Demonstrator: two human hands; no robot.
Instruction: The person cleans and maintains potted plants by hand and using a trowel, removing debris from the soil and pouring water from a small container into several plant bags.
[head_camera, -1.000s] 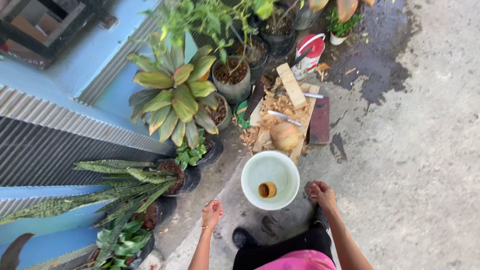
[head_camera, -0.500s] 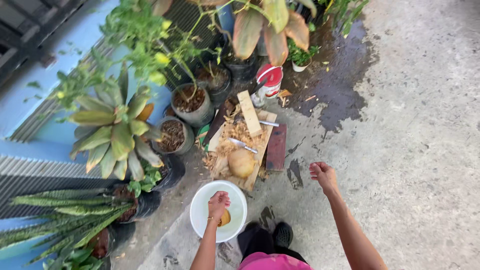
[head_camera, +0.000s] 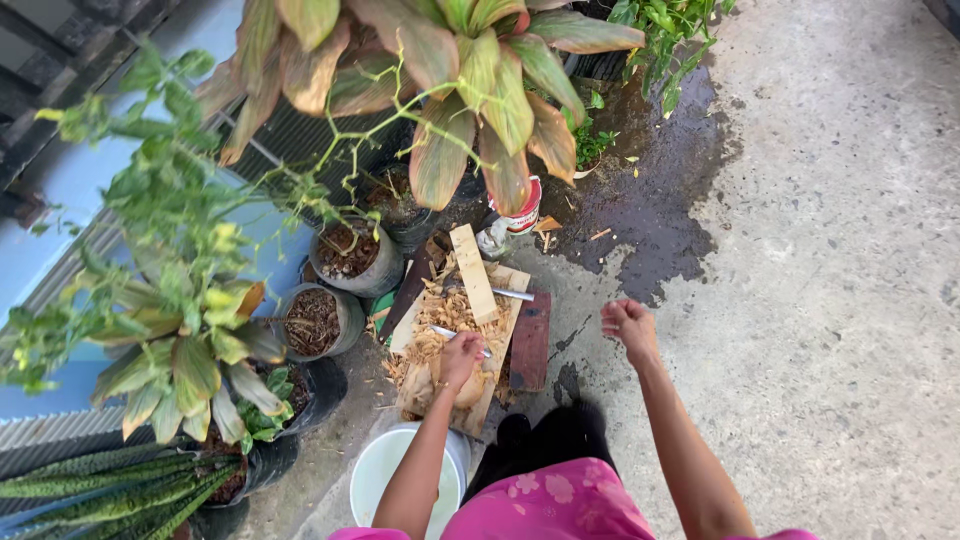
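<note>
1. Two bare hands show from a head-worn view looking down at a concrete yard — the left hand (head_camera: 459, 360) lies over a round tan husked coconut (head_camera: 462, 388), fingers curled on its top; whether it grips or only rests there I cannot tell.
2. That coconut sits at the near end of a pale wooden board littered with shavings (head_camera: 500, 330), at about 12 o'clock from the person's body.
3. Beside the left hand, at its 1 o'clock, lies a knife with a silver blade (head_camera: 445, 331) on the shavings.
4. At 2 o'clock the right hand (head_camera: 628, 326) hangs in the air over the concrete ground (head_camera: 820, 300), loosely closed and holding nothing.
5. Near the left forearm, at 7 o'clock from the board, stands a white round plastic basin (head_camera: 375, 470), partly hidden by the arm.
6. Potted plants in dark pots (head_camera: 315, 322) crowd the 9 to 11 o'clock side — a dark reddish plank (head_camera: 530, 342) lies against the board's right edge.
</note>
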